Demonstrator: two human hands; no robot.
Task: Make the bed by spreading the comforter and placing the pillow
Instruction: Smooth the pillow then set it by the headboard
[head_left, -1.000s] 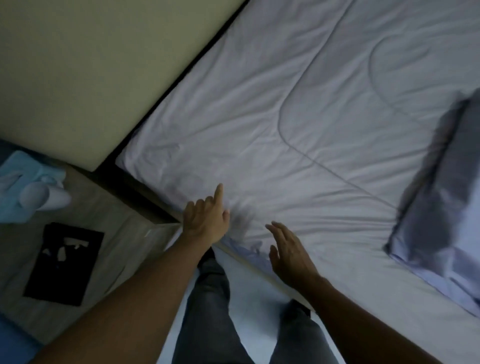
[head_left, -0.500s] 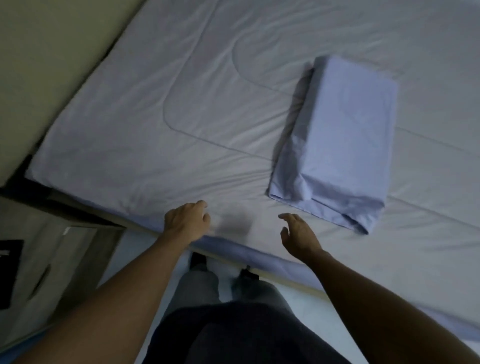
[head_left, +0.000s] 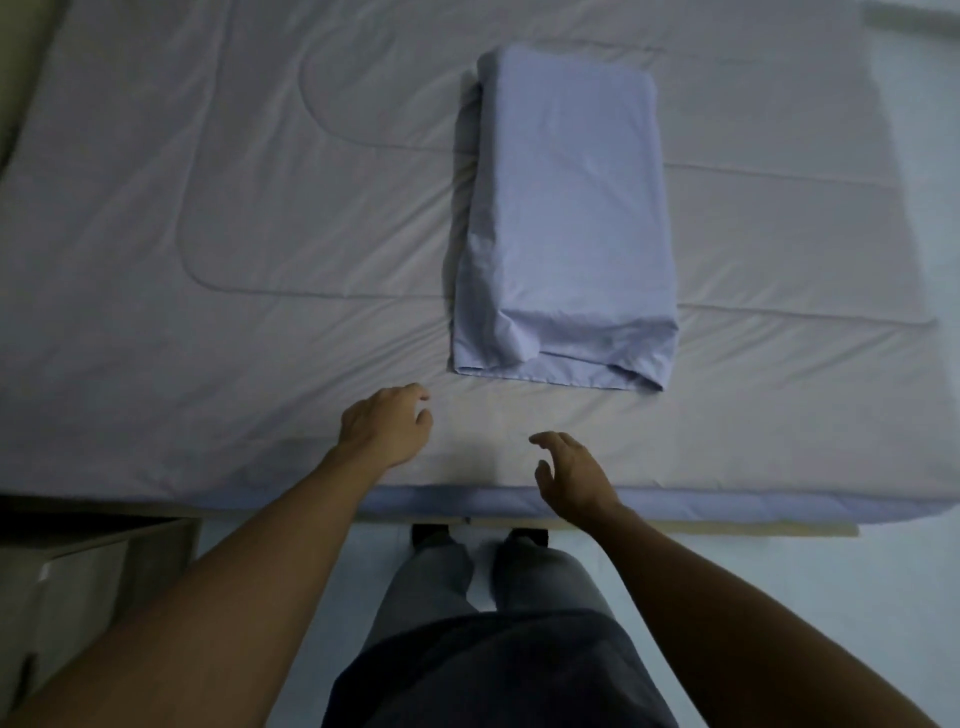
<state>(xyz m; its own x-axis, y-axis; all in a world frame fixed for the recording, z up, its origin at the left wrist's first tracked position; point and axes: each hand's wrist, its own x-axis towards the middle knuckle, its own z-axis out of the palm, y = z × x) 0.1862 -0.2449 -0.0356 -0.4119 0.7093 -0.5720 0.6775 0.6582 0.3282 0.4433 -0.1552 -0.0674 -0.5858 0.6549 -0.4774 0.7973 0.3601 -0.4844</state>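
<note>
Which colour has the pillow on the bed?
The rectangular fabric pillow is light blue, seen in the head view.

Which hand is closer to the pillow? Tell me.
The left hand. Its fingertips lie just short of the pillow's near left corner, over the comforter; the right hand sits further back, at the bed's near edge.

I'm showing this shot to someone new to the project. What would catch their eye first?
The pale blue pillow lying lengthwise in the middle of the spread grey comforter. Then the two empty hands, left hand and right hand, poised over the near edge just below it.
</note>
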